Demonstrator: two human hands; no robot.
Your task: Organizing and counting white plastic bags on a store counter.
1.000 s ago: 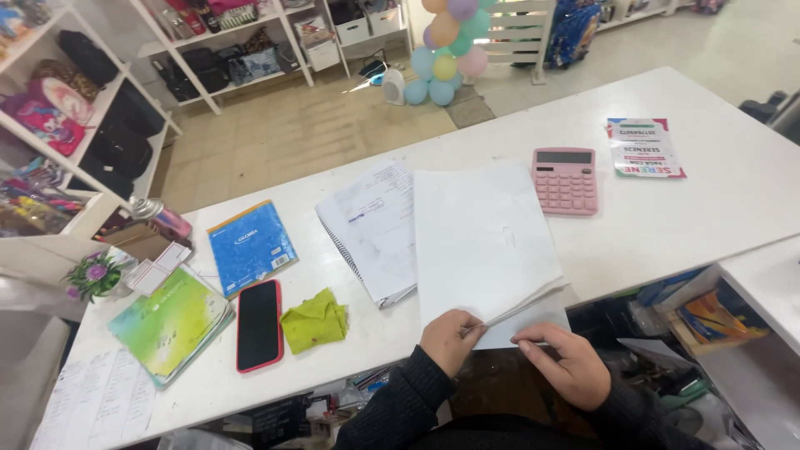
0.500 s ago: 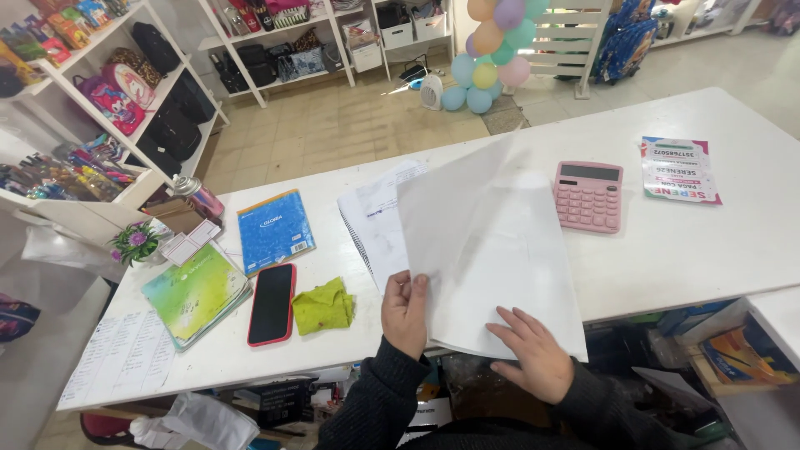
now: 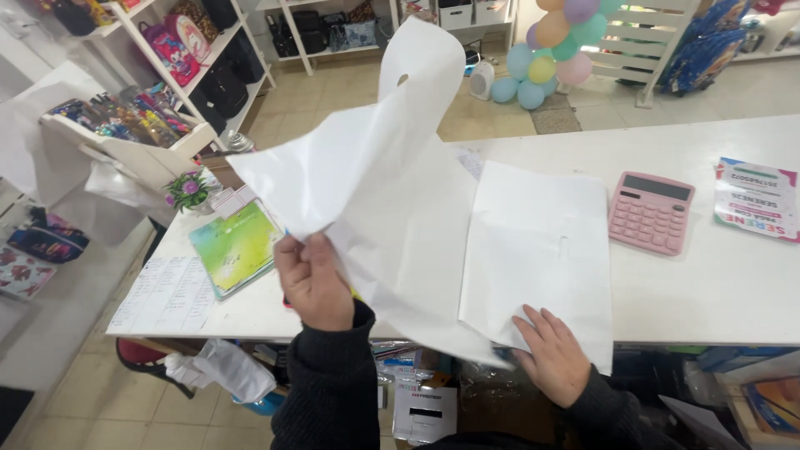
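Here, left hand (image 3: 312,279) lifts a flat, empty white bag (image 3: 375,175).

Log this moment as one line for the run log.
left hand: grip on white bag, lifted off counter | right hand: flat on white bag stack | counter: pink calculator, green notebook
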